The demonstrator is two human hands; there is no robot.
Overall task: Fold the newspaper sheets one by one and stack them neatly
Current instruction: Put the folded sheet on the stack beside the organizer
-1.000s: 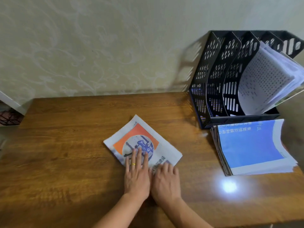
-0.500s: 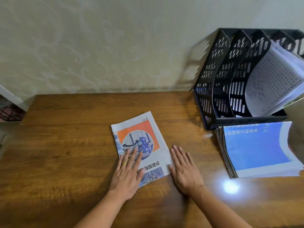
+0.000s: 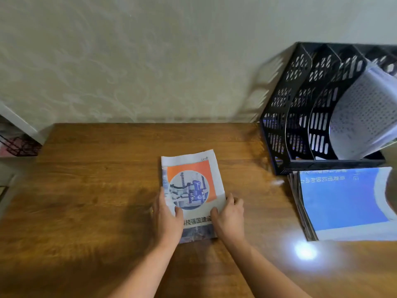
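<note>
A folded newspaper (image 3: 191, 181) with an orange panel and a round picture lies on the wooden table (image 3: 96, 201), its long side running away from me. My left hand (image 3: 166, 218) grips its left edge near the bottom, thumb on top. My right hand (image 3: 228, 216) grips the right edge at the same height, thumb on the page and fingers curled at the rim. A stack of newspapers (image 3: 341, 203) with a blue page on top lies at the right.
A black perforated file rack (image 3: 300, 108) stands at the back right against the wall, with white printed sheets (image 3: 363, 117) leaning out of one slot. A dark wire basket (image 3: 19, 146) sits beyond the table's left end. A bright light spot (image 3: 305, 251) glares on the wood.
The folded newspaper has turned from a slant to nearly straight. Both hands went from lying flat on and beside it to gripping its left and right edges.
</note>
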